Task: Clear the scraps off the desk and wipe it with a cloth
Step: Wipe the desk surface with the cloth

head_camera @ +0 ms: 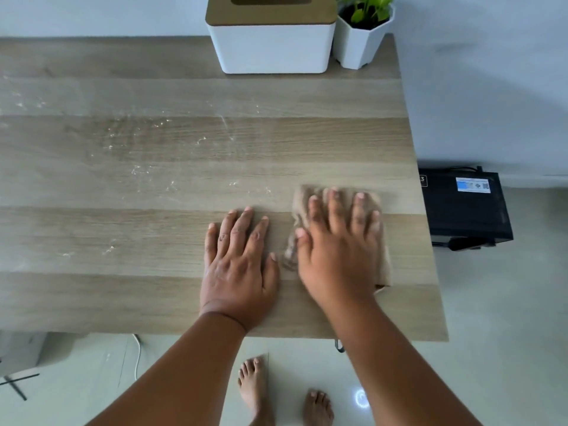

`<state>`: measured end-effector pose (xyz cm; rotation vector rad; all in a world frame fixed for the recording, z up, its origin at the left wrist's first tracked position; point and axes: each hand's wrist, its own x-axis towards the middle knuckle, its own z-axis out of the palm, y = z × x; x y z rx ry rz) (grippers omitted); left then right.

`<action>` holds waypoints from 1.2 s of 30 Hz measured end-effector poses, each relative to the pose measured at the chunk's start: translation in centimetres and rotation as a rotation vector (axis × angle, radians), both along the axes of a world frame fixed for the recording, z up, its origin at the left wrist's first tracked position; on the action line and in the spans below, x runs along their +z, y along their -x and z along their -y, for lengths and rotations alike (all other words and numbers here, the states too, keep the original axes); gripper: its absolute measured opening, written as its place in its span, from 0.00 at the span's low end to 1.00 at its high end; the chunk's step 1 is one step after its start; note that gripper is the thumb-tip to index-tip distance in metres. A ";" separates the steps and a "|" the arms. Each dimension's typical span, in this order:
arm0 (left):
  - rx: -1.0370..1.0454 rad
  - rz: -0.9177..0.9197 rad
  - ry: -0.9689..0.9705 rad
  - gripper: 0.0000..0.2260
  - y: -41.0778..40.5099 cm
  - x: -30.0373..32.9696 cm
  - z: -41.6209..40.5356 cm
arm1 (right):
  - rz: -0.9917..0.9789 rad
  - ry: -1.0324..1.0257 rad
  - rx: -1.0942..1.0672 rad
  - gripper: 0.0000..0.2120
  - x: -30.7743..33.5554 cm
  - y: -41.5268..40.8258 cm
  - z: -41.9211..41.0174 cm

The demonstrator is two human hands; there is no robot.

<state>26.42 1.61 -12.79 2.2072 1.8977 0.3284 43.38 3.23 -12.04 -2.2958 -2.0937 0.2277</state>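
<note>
The right hand [338, 241] lies flat with its fingers spread straight, pressing a beige cloth [384, 262] onto the desk [153, 287] near its right edge. Just beside it, the left hand [238, 259] rests palm-down and flat on bare wood, holding nothing. The remaining scraps [138, 136], pale flecks and smears, lie to the left and farther back from the cloth, so the wipe probably needs to travel leftward and away. The left hand sits between cloth and mess and would likely have to move aside.

White box [272, 47] beside potted plant [362, 32]; black printer [464, 207] on floor
</note>
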 end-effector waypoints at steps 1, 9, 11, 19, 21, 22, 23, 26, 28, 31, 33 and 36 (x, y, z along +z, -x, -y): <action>-0.002 0.003 0.003 0.28 0.0 0.1 0.0 | -0.011 -0.007 0.074 0.29 -0.1 0.8 0.7; 0.001 0.032 -0.005 0.28 -0.2 0.4 0.0 | -0.010 -0.056 0.469 0.29 -1.0 -7.4 5.7; 0.002 0.037 -0.006 0.27 -0.1 0.3 0.0 | 0.012 -0.052 0.367 0.30 -0.8 -8.8 4.4; 0.006 0.027 -0.016 0.27 -0.2 0.2 0.0 | 0.033 0.014 0.020 0.28 -0.7 -2.5 -7.0; 0.005 0.023 -0.022 0.27 -0.3 0.2 0.0 | 0.015 0.020 0.075 0.28 -0.7 -0.2 -7.9; 0.006 0.021 -0.023 0.27 -0.3 0.2 0.0 | 0.010 0.015 0.124 0.28 -0.6 0.7 -7.7; 0.008 0.018 -0.023 0.28 -0.2 0.2 0.0 | 0.007 0.009 0.182 0.28 -0.6 1.2 -7.2; 0.003 0.026 -0.030 0.28 -0.2 0.3 0.1 | -0.005 -0.014 0.362 0.27 -0.6 0.8 -4.2; -0.001 0.029 -0.035 0.27 -0.1 0.3 0.2 | -0.002 -0.023 0.472 0.28 -0.7 -1.0 -1.3; -0.003 0.034 -0.051 0.27 -0.1 0.3 0.1 | 0.003 -0.059 0.538 0.29 -1.0 -5.4 2.5; 0.000 0.034 -0.050 0.27 -0.2 0.2 0.1 | 0.003 -0.062 0.485 0.30 -1.0 -8.5 3.7; 0.007 0.029 -0.035 0.27 -0.1 0.1 0.0 | 0.038 -0.031 0.263 0.30 -0.8 -9.9 2.5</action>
